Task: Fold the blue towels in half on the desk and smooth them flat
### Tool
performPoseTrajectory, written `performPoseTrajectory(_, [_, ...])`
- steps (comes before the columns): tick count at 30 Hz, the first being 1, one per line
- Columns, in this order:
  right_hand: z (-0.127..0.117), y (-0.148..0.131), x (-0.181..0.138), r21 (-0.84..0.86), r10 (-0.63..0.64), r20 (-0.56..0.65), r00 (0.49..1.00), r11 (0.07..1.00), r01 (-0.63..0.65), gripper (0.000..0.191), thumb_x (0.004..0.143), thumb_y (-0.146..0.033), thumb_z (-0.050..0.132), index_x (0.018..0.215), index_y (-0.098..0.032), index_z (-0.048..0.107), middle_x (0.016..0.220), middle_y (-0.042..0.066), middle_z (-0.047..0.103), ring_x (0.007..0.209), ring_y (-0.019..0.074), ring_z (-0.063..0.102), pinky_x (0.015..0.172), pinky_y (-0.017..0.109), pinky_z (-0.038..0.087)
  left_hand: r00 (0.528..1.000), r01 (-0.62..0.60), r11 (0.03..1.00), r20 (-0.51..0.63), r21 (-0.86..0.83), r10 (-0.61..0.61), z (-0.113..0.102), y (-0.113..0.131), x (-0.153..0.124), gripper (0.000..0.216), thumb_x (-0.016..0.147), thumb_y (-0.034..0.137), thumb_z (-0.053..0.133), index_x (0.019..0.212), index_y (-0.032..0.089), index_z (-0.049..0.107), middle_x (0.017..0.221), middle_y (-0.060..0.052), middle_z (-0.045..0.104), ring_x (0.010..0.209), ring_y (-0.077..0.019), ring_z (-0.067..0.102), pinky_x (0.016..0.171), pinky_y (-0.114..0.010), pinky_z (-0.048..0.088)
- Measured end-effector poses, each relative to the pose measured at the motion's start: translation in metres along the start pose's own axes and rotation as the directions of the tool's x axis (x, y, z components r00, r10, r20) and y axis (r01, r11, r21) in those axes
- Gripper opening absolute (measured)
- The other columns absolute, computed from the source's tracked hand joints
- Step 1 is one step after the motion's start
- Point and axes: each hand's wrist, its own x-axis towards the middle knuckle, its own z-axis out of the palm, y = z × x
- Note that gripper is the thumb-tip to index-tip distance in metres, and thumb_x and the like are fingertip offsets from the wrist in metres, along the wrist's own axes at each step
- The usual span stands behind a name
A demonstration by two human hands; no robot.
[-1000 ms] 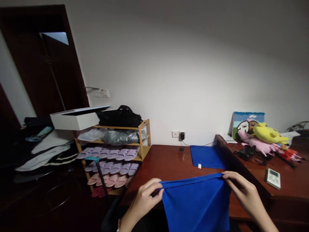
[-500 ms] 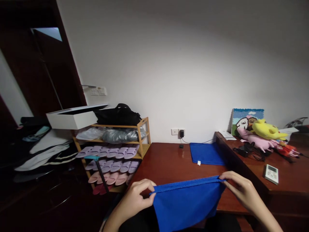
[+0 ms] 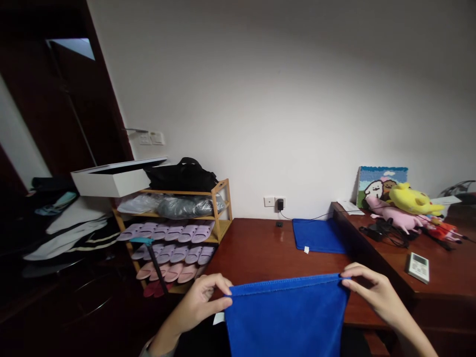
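A blue cloth (image 3: pixel 286 317) with a stitched hem hangs stretched between my two hands, low in the view. My left hand (image 3: pixel 204 300) pinches its upper left corner between thumb and fingers. At the upper right corner, my right hand (image 3: pixel 372 287) grips the edge the same way. A white tag (image 3: pixel 219 318) sticks out from the cloth's left side, below my left hand. The cloth's lower part runs out of the picture. Farther back, a second blue cloth (image 3: pixel 320 235) lies flat on the brown table (image 3: pixel 253 248), with a small white tag at its front edge.
A wooden shoe rack (image 3: pixel 222 208) with several rows of slippers stands left of the table. On top are a white box (image 3: pixel 111 183) and a black bag (image 3: pixel 184 176). To the right, plush toys (image 3: pixel 412 201) and a white remote-like device (image 3: pixel 418 267) lie on a raised surface.
My hands have drawn slightly apart, the left one shifting left. The held cloth now hangs flatter and wider, and its white tag has come into view.
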Motion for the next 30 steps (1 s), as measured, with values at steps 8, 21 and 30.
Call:
performPoseTrajectory(8, [0.004, -0.009, 0.002, 0.020, 0.000, -0.029, 1.000, 1.000, 0.001, 0.037, 0.072, -0.060, 0.080, 0.076, -0.023, 0.078, 0.081, 0.007, 0.072, 0.077, 0.0223, 0.068, 0.066, 0.029, 0.059, 0.996, -0.002, 1.000, -0.093, -0.003, 0.002, 0.003, 0.003, 0.004, 0.025, 0.079, 0.043, 0.078, 0.077, 0.020, 0.069, 0.077, -0.002, 0.071, 0.071, -0.0158, 0.066, 0.063, -0.025, 0.055])
performPoseTrajectory(21, [0.022, -0.005, 0.005, -0.013, 0.006, 0.036, 0.999, 1.000, -0.005, 0.039, 0.085, -0.062, 0.068, 0.094, -0.026, 0.081, 0.097, 0.008, 0.076, 0.092, 0.0242, 0.072, 0.081, 0.032, 0.061, 0.945, 0.095, 0.995, -0.315, 0.005, -0.089, 0.013, -0.005, 0.022, 0.035, 0.079, 0.052, 0.075, 0.093, 0.020, 0.073, 0.079, -0.002, 0.075, 0.074, -0.0184, 0.071, 0.066, -0.026, 0.059])
performPoseTrajectory(30, [0.016, -0.006, 0.004, 0.028, 0.038, 0.073, 0.997, 0.999, -0.040, 0.037, 0.084, -0.059, 0.071, 0.099, -0.027, 0.081, 0.096, 0.007, 0.074, 0.091, 0.0223, 0.070, 0.080, 0.030, 0.059, 0.936, 0.104, 0.995, -0.338, -0.008, -0.101, 0.008, -0.007, 0.021, 0.040, 0.075, 0.056, 0.078, 0.089, 0.019, 0.080, 0.090, -0.007, 0.082, 0.083, -0.0253, 0.077, 0.075, -0.033, 0.065])
